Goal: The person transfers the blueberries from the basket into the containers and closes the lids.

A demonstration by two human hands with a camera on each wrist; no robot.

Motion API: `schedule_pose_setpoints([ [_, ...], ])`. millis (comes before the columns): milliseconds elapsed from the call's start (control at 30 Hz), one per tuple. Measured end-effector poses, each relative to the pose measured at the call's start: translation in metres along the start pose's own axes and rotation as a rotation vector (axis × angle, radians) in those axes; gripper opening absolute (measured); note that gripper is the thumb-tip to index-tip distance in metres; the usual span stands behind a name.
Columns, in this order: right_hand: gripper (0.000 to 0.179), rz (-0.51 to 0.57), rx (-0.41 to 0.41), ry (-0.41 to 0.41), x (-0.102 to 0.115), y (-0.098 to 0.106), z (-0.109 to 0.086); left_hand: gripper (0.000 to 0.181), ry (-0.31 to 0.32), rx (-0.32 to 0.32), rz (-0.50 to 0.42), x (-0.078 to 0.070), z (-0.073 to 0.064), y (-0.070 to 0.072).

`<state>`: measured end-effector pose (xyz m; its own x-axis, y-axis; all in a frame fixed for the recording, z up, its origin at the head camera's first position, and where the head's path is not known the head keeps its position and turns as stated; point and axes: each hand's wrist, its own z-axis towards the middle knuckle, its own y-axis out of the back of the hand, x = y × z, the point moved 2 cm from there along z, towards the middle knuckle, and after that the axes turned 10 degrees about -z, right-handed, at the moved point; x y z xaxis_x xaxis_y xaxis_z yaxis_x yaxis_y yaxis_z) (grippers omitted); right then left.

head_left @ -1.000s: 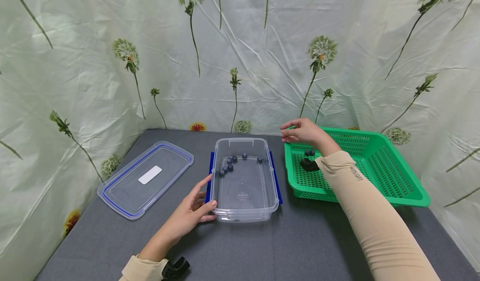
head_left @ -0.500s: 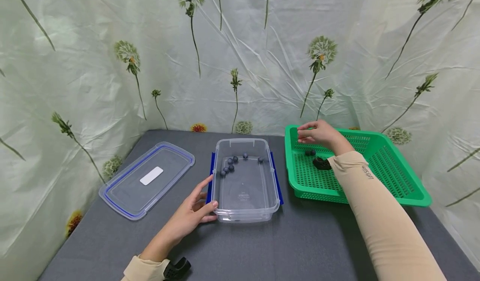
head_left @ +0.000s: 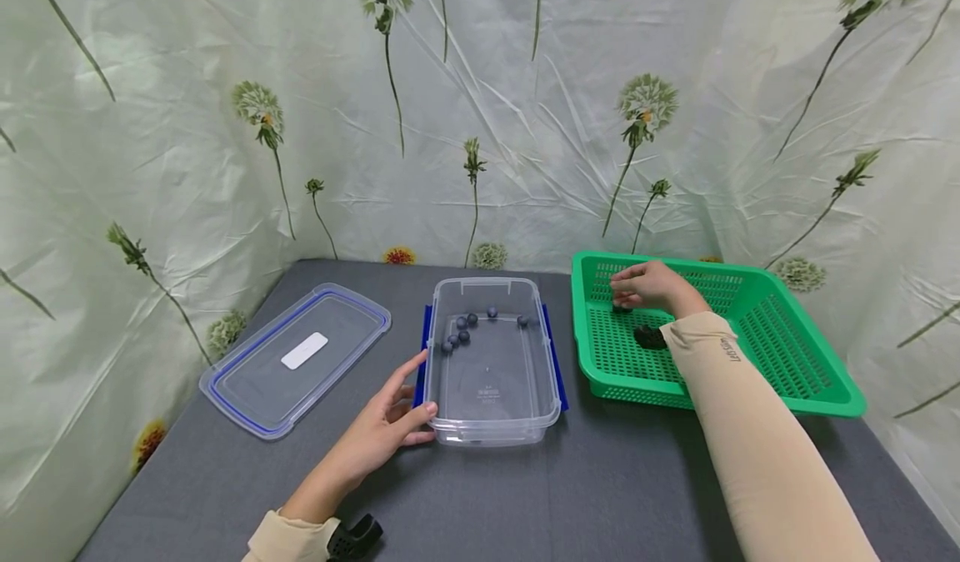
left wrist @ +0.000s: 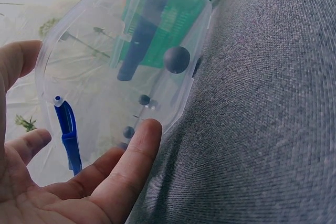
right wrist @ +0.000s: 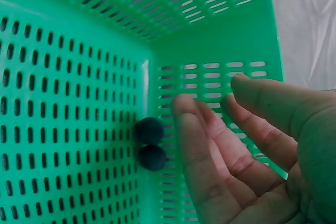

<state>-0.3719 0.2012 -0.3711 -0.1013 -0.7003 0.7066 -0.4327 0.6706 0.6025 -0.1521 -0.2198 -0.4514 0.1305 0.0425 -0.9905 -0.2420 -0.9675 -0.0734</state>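
A clear plastic food container (head_left: 487, 378) with blue side latches holds several blueberries (head_left: 472, 319), mostly toward its far left. My left hand (head_left: 378, 429) rests against its left side, fingers extended along the wall and thumb at the near left corner. In the left wrist view, the fingertips (left wrist: 144, 135) lie over the transparent wall. My right hand (head_left: 652, 285) is inside the green basket (head_left: 622, 353), near its far left corner. The right wrist view shows two blueberries (right wrist: 149, 130) side by side against the basket wall, just off the fingertips, with nothing between thumb and fingers.
The container's clear lid (head_left: 247, 387), with a blue seal and a white label (head_left: 304, 350), lies flat at the left. A grey cloth (head_left: 600, 495) covers the table. Behind it hangs a pale curtain (head_left: 540, 170) printed with dandelions.
My right hand has moved right from above the basket's left rim, then lowered into the basket toward the two blueberries. The left hand and the container have stayed put.
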Motion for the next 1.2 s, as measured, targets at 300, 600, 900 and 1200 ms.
schedule_pose_setpoints([
  [300, 0.052, -0.027, 0.034, -0.041, -0.006, -0.006, 0.001, 0.078, -0.002, -0.004, 0.003, -0.003, -0.001, 0.000],
  [600, 0.050, -0.013, 0.051, -0.105, -0.011, -0.010, 0.003, 0.080, -0.005, 0.005, -0.005, -0.001, -0.001, 0.001],
  [900, 0.050, -0.033, 0.053, -0.115, -0.011, -0.013, 0.004, 0.079, 0.001, 0.010, -0.006, 0.001, 0.000, 0.002],
  [1200, 0.049, -0.037, 0.020, -0.143, -0.016, -0.013, 0.003, 0.078, -0.002, 0.001, -0.003, 0.001, 0.001, 0.001],
])
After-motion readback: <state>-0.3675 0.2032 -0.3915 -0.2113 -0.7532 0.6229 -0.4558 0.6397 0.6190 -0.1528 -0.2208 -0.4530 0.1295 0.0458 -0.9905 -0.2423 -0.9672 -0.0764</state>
